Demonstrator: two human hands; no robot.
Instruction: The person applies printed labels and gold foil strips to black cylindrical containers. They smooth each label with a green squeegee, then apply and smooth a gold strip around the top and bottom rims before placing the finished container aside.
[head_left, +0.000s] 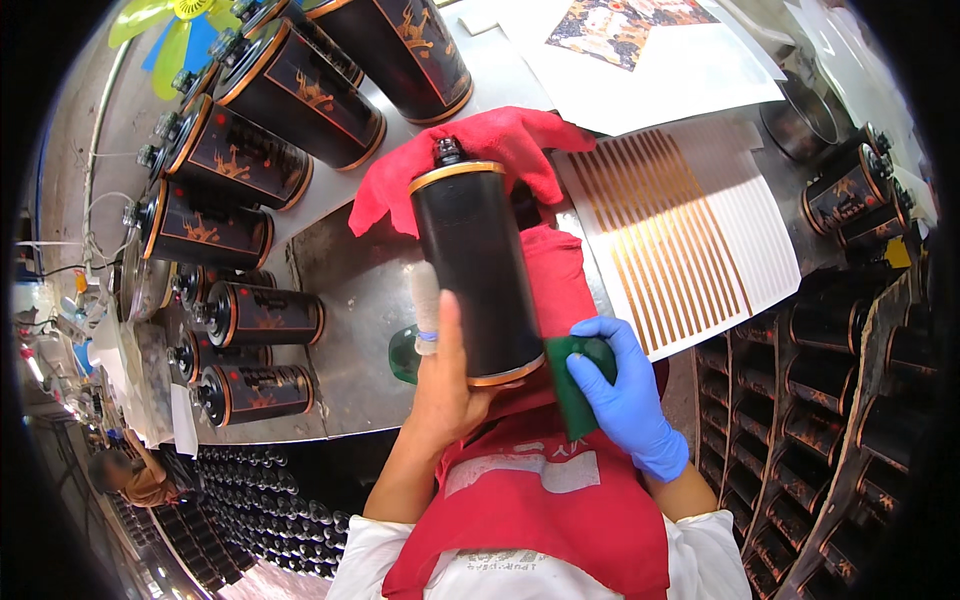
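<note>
A black cylindrical bottle (475, 265) with gold bands at both ends and a dark stopper stands tilted in front of me. My left hand (447, 385) grips its lower left side, partly hidden behind it. One finger wears a white wrap with a blue band. My right hand (628, 400), in a blue glove, pinches a flat green piece (571, 400) beside the bottle's base; its exact kind is unclear. Under and behind the bottle lies a red cloth (540, 140). A dark green object (403, 355) sits on the metal table by my left hand.
Decorated black bottles (235, 155) crowd the table's left and far side. A sheet of gold strips (660, 230) lies to the right, below white papers (640, 95). Shelves of bottles (820, 370) stand at right. Another person (145, 475) is at far left.
</note>
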